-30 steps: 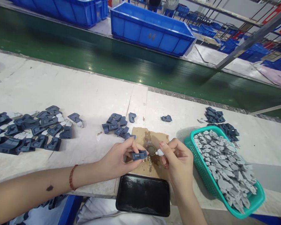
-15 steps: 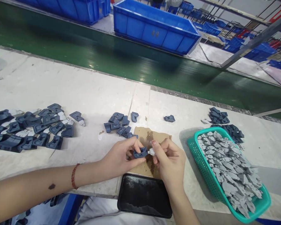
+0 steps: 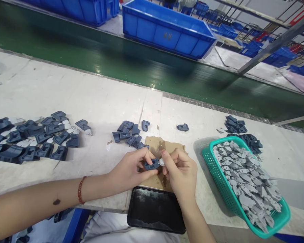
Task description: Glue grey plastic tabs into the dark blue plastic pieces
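Between thumb and fingers, my left hand [image 3: 131, 167] pinches a dark blue plastic piece [image 3: 152, 164]. My right hand [image 3: 181, 172] pinches a small light grey plastic piece [image 3: 161, 162], whose narrow end meets the right end of the blue one. Both hands are over a stained piece of brown cardboard [image 3: 172, 146]. Just below them lies a black tray [image 3: 155, 211] with a wet-looking surface. Several loose blue pieces [image 3: 128, 130] are grouped beyond my left hand. Right of my right hand stands a green basket [image 3: 218, 179] heaped with grey pieces [image 3: 245, 179].
Blue pieces with grey ends [image 3: 45, 135] are piled at the left of the white table [image 3: 111, 98]. More blue pieces [image 3: 235, 125] lie behind the basket. Past the table runs a green conveyor belt [image 3: 91, 57], with a large blue crate [image 3: 167, 32] beyond it.
My right hand has moved slightly left, bringing the grey piece against the blue one, so less of its narrow end shows. The left hand stays nearly in place.
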### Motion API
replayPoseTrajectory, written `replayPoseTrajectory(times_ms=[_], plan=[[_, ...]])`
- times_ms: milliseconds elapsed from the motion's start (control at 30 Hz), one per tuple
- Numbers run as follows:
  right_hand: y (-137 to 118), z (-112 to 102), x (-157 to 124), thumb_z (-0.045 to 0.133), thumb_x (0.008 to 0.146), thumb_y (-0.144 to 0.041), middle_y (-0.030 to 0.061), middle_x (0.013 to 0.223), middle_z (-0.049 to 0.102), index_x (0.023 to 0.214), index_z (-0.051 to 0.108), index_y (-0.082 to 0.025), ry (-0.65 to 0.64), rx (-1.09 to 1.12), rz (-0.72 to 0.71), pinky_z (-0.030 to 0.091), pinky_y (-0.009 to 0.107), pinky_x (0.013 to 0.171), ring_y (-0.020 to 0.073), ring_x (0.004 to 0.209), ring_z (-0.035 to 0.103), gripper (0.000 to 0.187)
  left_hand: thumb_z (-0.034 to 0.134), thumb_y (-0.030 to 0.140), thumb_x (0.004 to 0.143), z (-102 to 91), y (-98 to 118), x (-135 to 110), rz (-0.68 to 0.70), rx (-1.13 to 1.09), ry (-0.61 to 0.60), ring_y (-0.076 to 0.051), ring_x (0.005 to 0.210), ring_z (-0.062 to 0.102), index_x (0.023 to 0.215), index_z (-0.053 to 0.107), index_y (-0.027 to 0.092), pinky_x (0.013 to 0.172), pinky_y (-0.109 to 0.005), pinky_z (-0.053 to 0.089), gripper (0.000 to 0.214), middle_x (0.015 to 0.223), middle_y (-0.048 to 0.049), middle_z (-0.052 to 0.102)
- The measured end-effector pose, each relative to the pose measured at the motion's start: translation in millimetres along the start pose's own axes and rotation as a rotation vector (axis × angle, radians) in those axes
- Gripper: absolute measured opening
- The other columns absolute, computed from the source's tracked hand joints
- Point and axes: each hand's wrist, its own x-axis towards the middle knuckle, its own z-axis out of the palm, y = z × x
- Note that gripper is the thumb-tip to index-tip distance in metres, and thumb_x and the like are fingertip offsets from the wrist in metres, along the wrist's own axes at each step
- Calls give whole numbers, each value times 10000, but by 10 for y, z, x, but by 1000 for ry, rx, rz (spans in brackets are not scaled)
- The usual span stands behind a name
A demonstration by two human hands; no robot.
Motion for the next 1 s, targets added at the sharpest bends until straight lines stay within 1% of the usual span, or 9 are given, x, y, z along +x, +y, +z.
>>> replayPoseTrajectory(times_ms=[267, 400, 433, 500, 567, 600, 667, 767, 1000], plan=[[25, 19, -49, 688, 914, -483, -39, 415, 538, 553, 458, -225, -57, -55, 14, 369, 201, 378, 92, 350, 453, 499, 705, 286, 871, 24, -86, -49, 62, 10, 29, -169, 782, 659, 804, 472, 217, 690, -290, 564, 252, 862, -20, 623], [27, 16, -33, 682, 921, -469, -35, 418, 548, 554, 461, -220, -99, -86, 2, 375, 193, 384, 88, 355, 464, 495, 740, 307, 862, 18, -80, -31, 38, -3, 13, -166, 760, 658, 808, 475, 219, 678, -273, 552, 285, 813, 0, 614], [22, 10, -21, 691, 914, -473, -35, 412, 549, 553, 464, -220, -99, -77, 2, 370, 190, 374, 84, 346, 455, 497, 749, 323, 862, 11, -65, -23, 22, -2, 0, -167, 765, 660, 849, 499, 218, 680, -272, 549, 272, 842, -4, 629], [-1, -7, 4, 713, 897, -490, -38, 402, 549, 554, 471, -219, -81, -44, 0, 364, 186, 353, 79, 323, 437, 499, 741, 353, 879, -10, -23, -10, -5, 6, -37, -165, 782, 662, 1009, 544, 221, 678, -270, 537, 270, 971, -27, 666], [-40, -29, 29, 734, 876, -513, -40, 397, 547, 559, 472, -220, -67, -13, 0, 363, 185, 339, 77, 308, 430, 505, 679, 363, 930, -36, 32, -3, -11, 36, -95, -161, 787, 652, 1157, 543, 228, 669, -267, 516, 297, 1067, -48, 681], [-64, -40, 41, 740, 867, -527, -40, 396, 547, 561, 467, -221, -72, -5, 4, 360, 184, 333, 77, 304, 431, 512, 626, 352, 964, -49, 61, -3, -2, 67, -129, -160, 781, 641, 1167, 553, 222, 665, -267, 503, 252, 1059, -50, 687], [-109, -57, 62, 740, 859, -553, -35, 399, 555, 563, 458, -222, -118, -10, 17, 352, 183, 322, 77, 299, 433, 526, 529, 322, 1009, -70, 115, -6, 35, 146, -183, -163, 758, 613, 1064, 598, 198, 668, -276, 479, 152, 952, -41, 689], [-137, -64, 82, 721, 871, -563, -30, 405, 562, 564, 452, -221, -194, -41, 25, 350, 180, 323, 75, 302, 428, 532, 472, 313, 1028, -88, 161, -15, 95, 182, -198, -177, 772, 611, 949, 614, 179, 703, -291, 482, 210, 877, -40, 670], [-45, 20, 38, 690, 916, -521, -43, 406, 541, 572, 412, -226, -151, -15, 26, 356, 177, 355, 72, 323, 431, 532, 447, 383, 1047, -95, 126, -52, 114, 160, -156, -194, 785, 635, 1022, 633, 180, 734, -302, 518, 277, 895, -56, 694]])
